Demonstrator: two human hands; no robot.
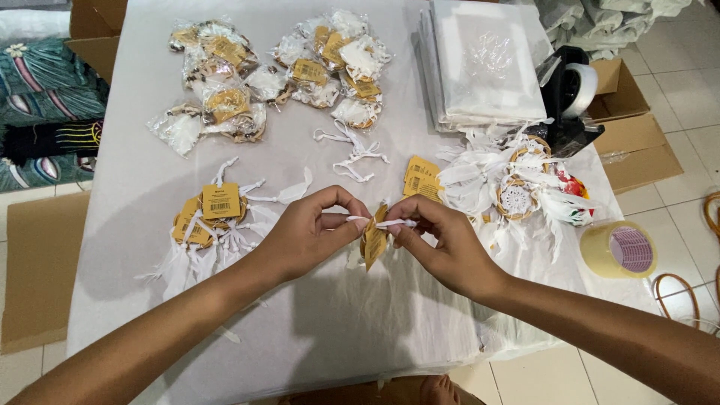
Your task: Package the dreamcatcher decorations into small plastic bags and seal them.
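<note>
Head view: both hands pinch one white ribbon [382, 223] over the table [337, 322].
Left hand [304, 236] and right hand [442, 244] half-hide its yellow tag [373, 246]; bagged bundles [217, 82] lie beyond, tape roll [619, 249] right of the ribbon.

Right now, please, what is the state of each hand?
Left hand: closed, pinching the thin white ribbon strip of a small dreamcatcher with a yellow paper tag.
Right hand: closed, pinching the same ribbon.

The left hand [307, 232] reaches in from seven o'clock, fingertips pinched. The right hand [442, 244] enters from four o'clock, thumb and forefinger pinched, nearly meeting the left.
</note>
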